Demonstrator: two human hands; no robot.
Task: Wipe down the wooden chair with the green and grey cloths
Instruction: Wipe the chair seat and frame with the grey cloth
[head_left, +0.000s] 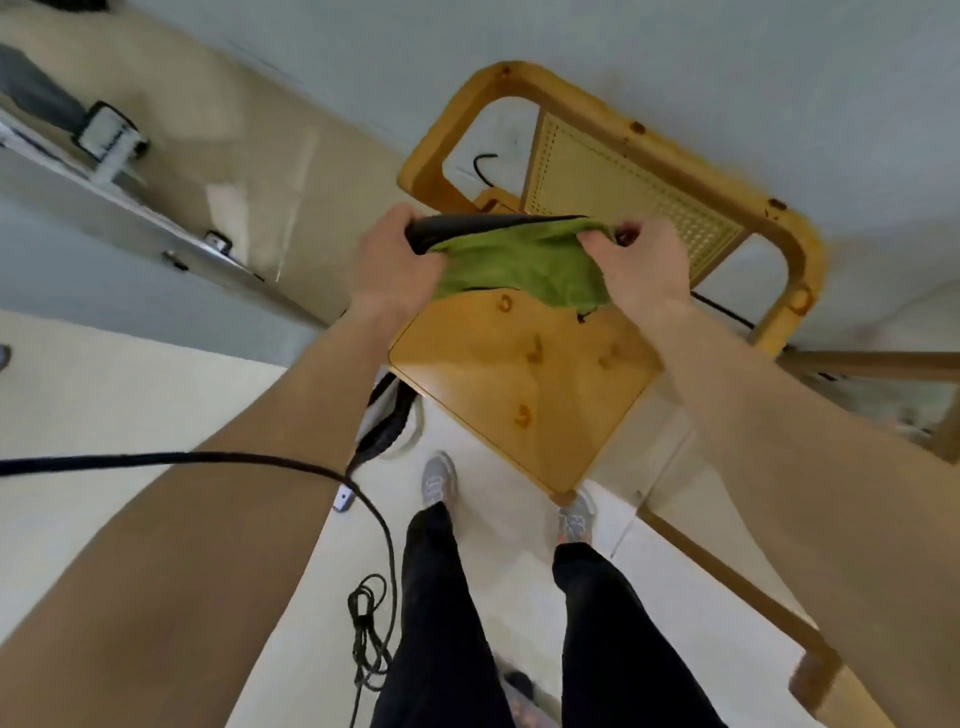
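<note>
Green cloth (519, 267), soft and crumpled, sags above the knotty wooden chair (519, 384) seat's rear edge. Left hand (395, 260) and right hand (641, 267) pinch its ends with curled fingers, the grey cloth (483, 226) mostly hidden behind.

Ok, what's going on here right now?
A person stands over the chair with both cloths stretched between the hands, above the back of the seat. The left grip holds the end of the grey cloth. The right grip pinches the green cloth, which hangs below the grey one. Whether the green cloth touches the seat is unclear.
</note>
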